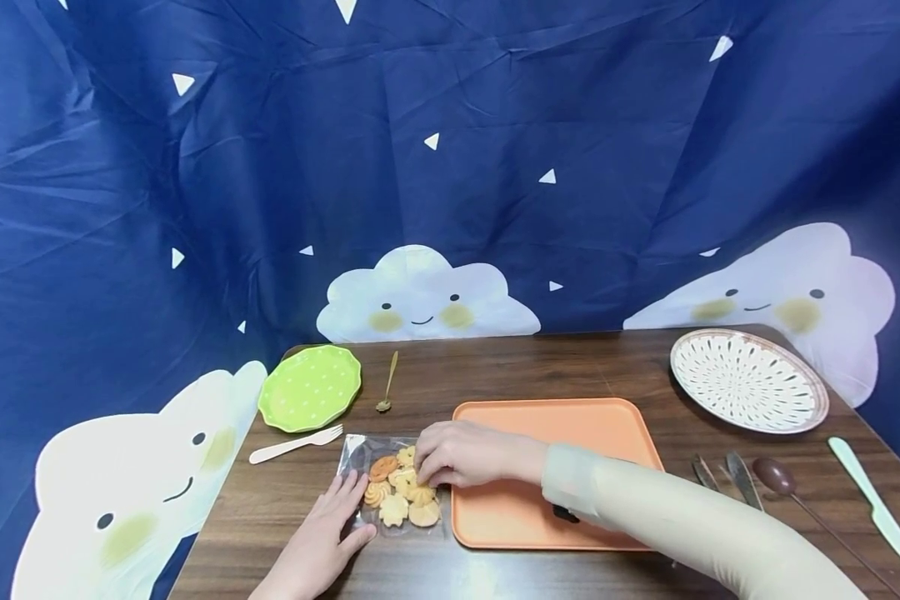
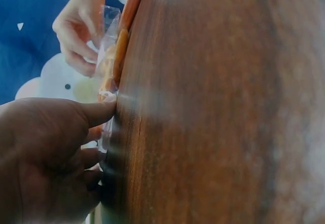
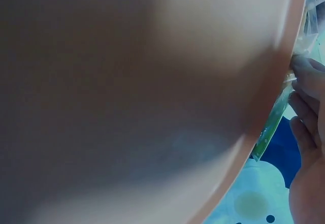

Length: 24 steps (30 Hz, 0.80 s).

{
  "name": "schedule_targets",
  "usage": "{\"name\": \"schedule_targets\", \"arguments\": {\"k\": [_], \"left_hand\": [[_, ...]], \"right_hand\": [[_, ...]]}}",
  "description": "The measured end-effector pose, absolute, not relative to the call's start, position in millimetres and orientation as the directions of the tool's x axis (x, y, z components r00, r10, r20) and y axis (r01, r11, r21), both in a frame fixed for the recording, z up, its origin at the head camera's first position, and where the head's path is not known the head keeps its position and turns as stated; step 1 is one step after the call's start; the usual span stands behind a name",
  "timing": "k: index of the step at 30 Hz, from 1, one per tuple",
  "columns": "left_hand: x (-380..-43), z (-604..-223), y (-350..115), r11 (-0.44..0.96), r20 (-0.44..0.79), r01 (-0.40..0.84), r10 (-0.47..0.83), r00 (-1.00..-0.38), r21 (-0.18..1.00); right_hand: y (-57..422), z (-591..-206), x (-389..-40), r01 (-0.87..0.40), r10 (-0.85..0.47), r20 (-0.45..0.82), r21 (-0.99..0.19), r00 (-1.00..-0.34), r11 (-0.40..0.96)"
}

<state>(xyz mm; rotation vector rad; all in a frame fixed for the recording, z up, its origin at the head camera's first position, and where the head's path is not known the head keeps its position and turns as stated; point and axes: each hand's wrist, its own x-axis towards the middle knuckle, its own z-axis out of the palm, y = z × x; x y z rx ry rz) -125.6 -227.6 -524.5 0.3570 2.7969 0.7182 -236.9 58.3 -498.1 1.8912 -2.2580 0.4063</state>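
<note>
A clear plastic bag (image 1: pixel 354 454) of assorted cookies (image 1: pixel 393 510) lies flat on the wooden table, left of an orange tray (image 1: pixel 555 525). My left hand (image 1: pixel 322 525) rests at the bag's left edge, fingers extended, thumb near its lower corner. In the left wrist view, that thumb touches the plastic. From the right, my right hand (image 1: pixel 461 454) reaches across the tray, its bent fingers over the cookies on the bag's right side. In the right wrist view, its fingertips (image 3: pixel 299 64) are at the plastic; I cannot tell whether they pinch anything.
A green plate (image 1: pixel 311 387), a gold spoon (image 1: pixel 388 383) and a pale fork (image 1: pixel 296 444) lie at the left. At the right are a patterned oval plate (image 1: pixel 750 383), metal cutlery (image 1: pixel 742 479), a brown long-handled spoon (image 1: pixel 776 477) and a mint knife (image 1: pixel 877 508). A blue curtain (image 1: pixel 450 167) hangs behind.
</note>
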Motion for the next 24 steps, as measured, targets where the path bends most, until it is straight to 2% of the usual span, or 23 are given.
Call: {"name": "schedule_targets", "arguments": {"k": [5,10,16,24], "left_hand": [[-126,-524,-228,0.851,-0.154,0.183,0.292,-0.944,0.492],[-126,-524,-228,0.855,-0.154,0.181,0.288,-0.945,0.487],[-127,-523,-227,0.859,-0.154,0.184,0.288,-0.945,0.478],[-126,-522,-227,0.849,-0.163,0.182,0.297,-0.941,0.496]], "right_hand": [[58,-495,-238,-0.989,-0.923,0.355,-0.082,-0.148,0.126],[60,-492,-236,-0.988,-0.921,0.362,-0.112,-0.141,0.108],[61,-492,-235,-0.992,-0.916,0.382,-0.079,-0.12,0.097],[69,-490,-231,-0.987,-0.89,0.439,-0.144,-0.124,0.067]]}}
